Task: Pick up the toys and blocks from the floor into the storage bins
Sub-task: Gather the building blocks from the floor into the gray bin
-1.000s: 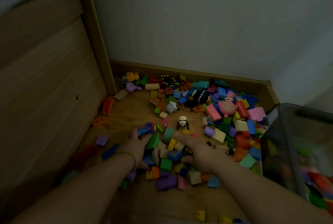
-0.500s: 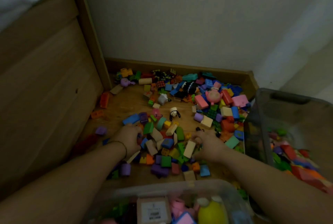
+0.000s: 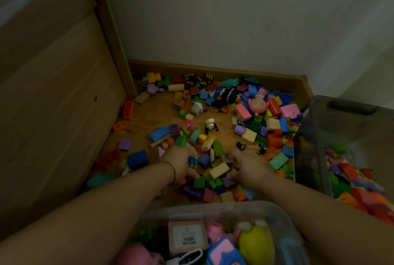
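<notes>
Just beyond the near bin (image 3: 213, 205), the block heap (image 3: 219, 170) lies between our left hand (image 3: 181, 164) and right hand (image 3: 248, 167), both equally close, fingers curled round its sides.

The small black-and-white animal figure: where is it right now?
Head view, centre: the figure stands on bare floor beyond the left hand and right hand, between a small pink toy on its left and a lilac cylinder block on its right.

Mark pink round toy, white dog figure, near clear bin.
pink round toy (image 3: 257, 105), head view, centre of body.
white dog figure (image 3: 210, 124), head view, its head.
near clear bin (image 3: 213, 206), head view, far rim.
</notes>
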